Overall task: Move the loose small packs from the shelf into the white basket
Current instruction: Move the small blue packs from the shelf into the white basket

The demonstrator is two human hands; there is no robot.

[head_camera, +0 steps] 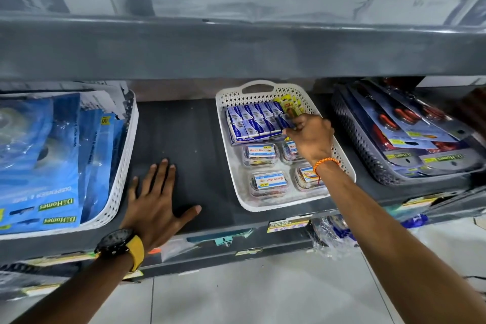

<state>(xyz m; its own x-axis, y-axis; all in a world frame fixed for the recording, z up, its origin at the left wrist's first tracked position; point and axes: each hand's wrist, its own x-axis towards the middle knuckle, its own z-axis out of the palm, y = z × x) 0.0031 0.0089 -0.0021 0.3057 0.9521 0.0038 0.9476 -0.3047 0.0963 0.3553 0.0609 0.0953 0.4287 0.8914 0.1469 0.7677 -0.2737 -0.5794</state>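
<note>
On the dark shelf (184,139), between two other baskets, sits the white basket (265,202), its long axis running front to back and slanted a little, the handle end toward the rear wall. It is a perforated plastic tray with a cut-out grip. Inside, blue-and-white small packs (252,119) lie in tight rows across the back half, a yellow pack (289,104) stands at the back right corner, and clear labelled tubs (260,155) fill the front half. The right hand (310,139) reaches over the basket's right side, fingers pinched together on a small blue pack (285,121) at the end of the rows. The left hand (155,202) lies flat, fingers spread, on bare shelf left of the basket, gripping nothing. Open shelf runs between the white basket and a white bin of blue packets (52,166) at left; a dark mesh basket (368,155) sits close on the right.
</note>
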